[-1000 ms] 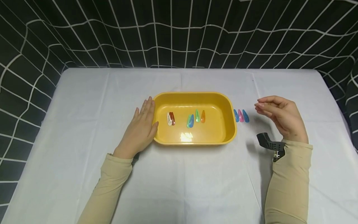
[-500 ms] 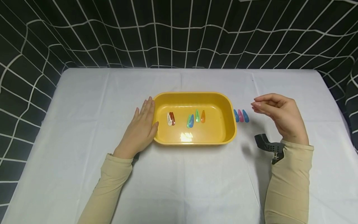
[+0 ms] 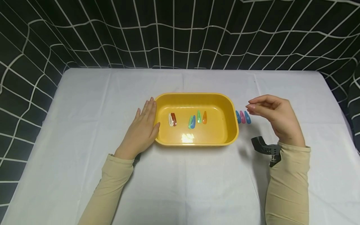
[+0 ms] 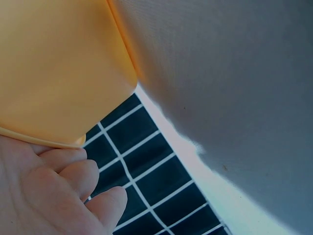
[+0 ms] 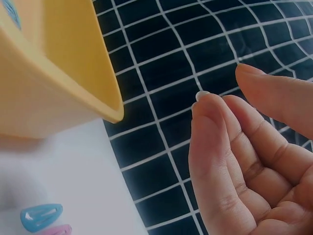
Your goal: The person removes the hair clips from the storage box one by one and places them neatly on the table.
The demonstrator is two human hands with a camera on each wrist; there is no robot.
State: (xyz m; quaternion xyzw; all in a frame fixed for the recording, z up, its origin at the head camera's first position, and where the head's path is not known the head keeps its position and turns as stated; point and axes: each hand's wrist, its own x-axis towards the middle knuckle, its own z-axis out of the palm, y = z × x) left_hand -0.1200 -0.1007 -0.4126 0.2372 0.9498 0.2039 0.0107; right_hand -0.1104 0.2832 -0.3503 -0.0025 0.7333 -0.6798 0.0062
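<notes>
My left hand (image 3: pixel 139 131) lies with straight fingers along the left rim of a yellow plastic tray (image 3: pixel 197 142); the left wrist view shows its fingertips touching the rim. Inside the tray are several snap hair clips, among them a white clip (image 3: pixel 170 120), a dark red clip (image 3: pixel 174 119), a blue clip (image 3: pixel 193 122) and an orange clip (image 3: pixel 204 117). Outside its right end lie a pink clip (image 3: pixel 242 117) and two blue ones, one being the outer blue clip (image 3: pixel 247 117). Above and right of these hovers my right hand (image 3: pixel 277 115), thumb and fingertips apart, holding nothing.
A white cloth (image 3: pixel 157 184) covers the table. Black fabric with a white grid (image 3: pixel 180 40) hangs behind and at both sides. On the right wrist a black camera mount (image 3: pixel 265 147) sticks out towards the tray.
My right hand has moved left towards the clips beside the tray. The left hand, the tray and the clips stay where they were.
</notes>
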